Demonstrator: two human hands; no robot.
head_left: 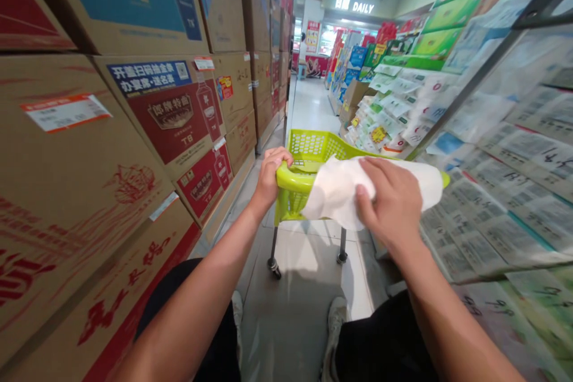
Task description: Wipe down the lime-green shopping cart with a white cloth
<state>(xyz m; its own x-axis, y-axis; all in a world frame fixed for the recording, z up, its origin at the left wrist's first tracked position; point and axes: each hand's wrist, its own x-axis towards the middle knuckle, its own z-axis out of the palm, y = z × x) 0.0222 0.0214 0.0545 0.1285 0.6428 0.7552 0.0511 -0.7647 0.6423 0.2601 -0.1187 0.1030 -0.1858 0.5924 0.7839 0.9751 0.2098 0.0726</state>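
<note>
A lime-green plastic shopping cart [308, 143] on thin grey legs with castors stands in front of me. At the left end of its handle [295, 179], my left hand [273, 173] is wrapped round the green bar. A white cloth or paper wipe [335, 191] drapes over the middle and right of the handle, hiding most of it. My right hand [391, 197] lies on this wipe, thumb and fingers curved over it and pressing it against the bar. The green tip of the handle shows past the wipe's right edge. Inside the basket, I make out no goods.
Stacked cardboard cartons [152, 113] with price labels line the left side closely. Packs of tissue paper [523, 179] rise on the right behind a slanted metal post [474, 89]. Ahead, the tiled aisle [311, 95] leads to a distant person [302, 48] and more shelves.
</note>
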